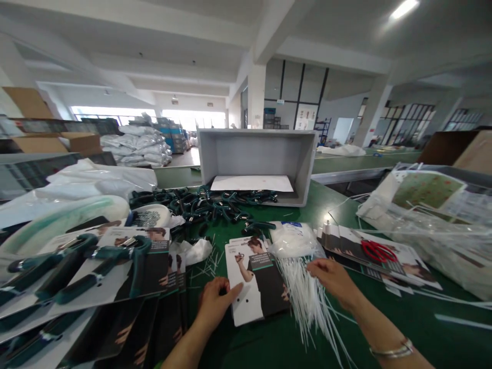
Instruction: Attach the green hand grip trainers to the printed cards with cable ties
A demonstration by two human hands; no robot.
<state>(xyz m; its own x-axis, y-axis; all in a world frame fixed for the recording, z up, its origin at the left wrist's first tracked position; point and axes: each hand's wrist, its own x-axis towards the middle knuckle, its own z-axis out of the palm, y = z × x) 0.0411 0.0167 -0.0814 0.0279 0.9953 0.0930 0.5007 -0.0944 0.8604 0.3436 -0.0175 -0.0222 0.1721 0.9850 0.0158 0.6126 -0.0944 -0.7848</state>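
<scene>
My left hand (215, 302) is at the left edge of a printed cardboard backing card (246, 282). Its thumb rests on the card, apart from the curled fingers. The card lies flat on the green table, apparently on others like it. To its right a bundle of white cable ties (307, 297) fans out of a clear plastic bag (294, 240). At the bundle's upper right, the fingers of my right hand (331, 279) are pinched on cable ties; how many is hidden. Dark green-handled pliers (111, 261) lie on stacked cards at left.
A grey plastic bin (257, 154) lies on its side behind a heap of green-handled pliers (203, 207). A small tub of metal parts (149, 216) stands left. Red-handled scissors (378, 251) lie on cards at right, near clear plastic bags (426, 230). Loose tie scraps (209, 264) litter the table.
</scene>
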